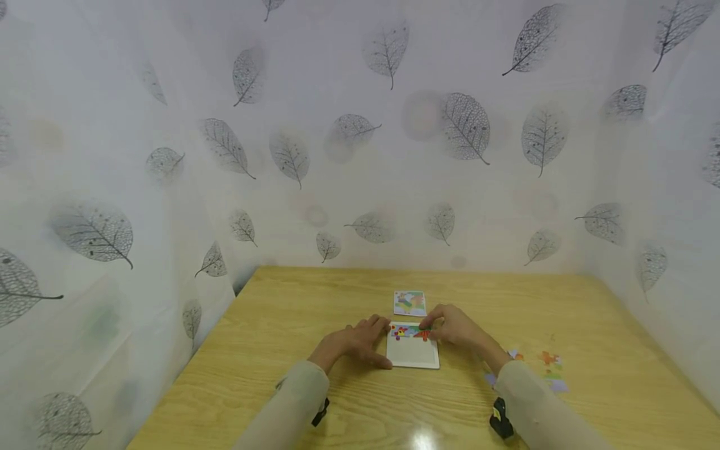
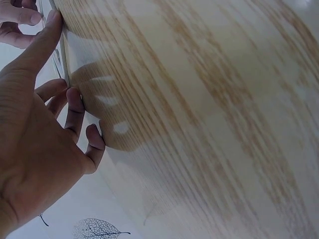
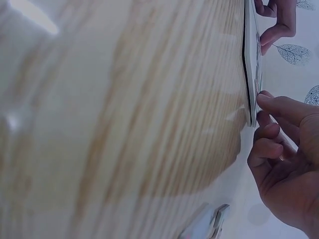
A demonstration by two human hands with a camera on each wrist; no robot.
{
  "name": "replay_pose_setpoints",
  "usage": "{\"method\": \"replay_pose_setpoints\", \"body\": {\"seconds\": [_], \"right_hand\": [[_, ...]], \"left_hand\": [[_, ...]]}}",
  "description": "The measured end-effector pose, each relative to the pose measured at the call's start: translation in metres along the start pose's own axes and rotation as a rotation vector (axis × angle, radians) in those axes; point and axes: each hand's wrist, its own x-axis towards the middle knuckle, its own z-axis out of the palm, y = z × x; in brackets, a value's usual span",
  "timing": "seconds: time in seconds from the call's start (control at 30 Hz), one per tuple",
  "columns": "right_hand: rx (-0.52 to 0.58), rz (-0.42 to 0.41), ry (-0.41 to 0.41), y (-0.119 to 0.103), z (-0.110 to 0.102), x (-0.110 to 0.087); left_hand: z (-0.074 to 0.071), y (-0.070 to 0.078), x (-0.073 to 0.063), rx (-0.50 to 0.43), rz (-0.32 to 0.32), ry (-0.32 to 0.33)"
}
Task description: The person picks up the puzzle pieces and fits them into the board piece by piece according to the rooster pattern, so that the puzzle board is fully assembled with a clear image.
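Puzzle tray (image 1: 412,354), far strip filled, on table (image 1: 326,294). Left edge touched by left hand (image 1: 361,340), fingers spread. Right hand (image 1: 457,326) held at far right corner, fingers bent; pinch cannot be confirmed. Picture card (image 1: 409,303) placed beyond; loose pieces (image 1: 555,382), right.

Sleeved to the wrists, a person's left forearm (image 1: 287,406) and right forearm (image 1: 548,409) reach forward, angling inward. The left hand (image 1: 359,342) spreads its thumb well away from its fingers; the right hand (image 1: 457,328) bends its fingers, thumb and forefinger tips near each other.
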Motion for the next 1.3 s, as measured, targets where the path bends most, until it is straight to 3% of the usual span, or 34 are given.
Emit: {"method": "replay_pose_setpoints", "body": {"seconds": [0.47,0.73,1.07,1.3], "right_hand": [[0.086,-0.095,-0.064,0.01,-0.012,-0.016],[0.139,-0.037,-0.07,0.017,-0.023,-0.029],[0.173,-0.06,-0.112,0.033,-0.046,-0.049],[0.18,-0.021,-0.123,0.041,-0.062,-0.064]], "left_hand": [[-0.001,0.002,0.0,0.024,0.014,-0.002],[0.003,-0.002,-0.001,0.007,0.004,0.006],[0.003,-0.003,0.002,0.008,0.015,0.015],[0.0,0.001,0.001,0.008,0.01,0.005]]}}
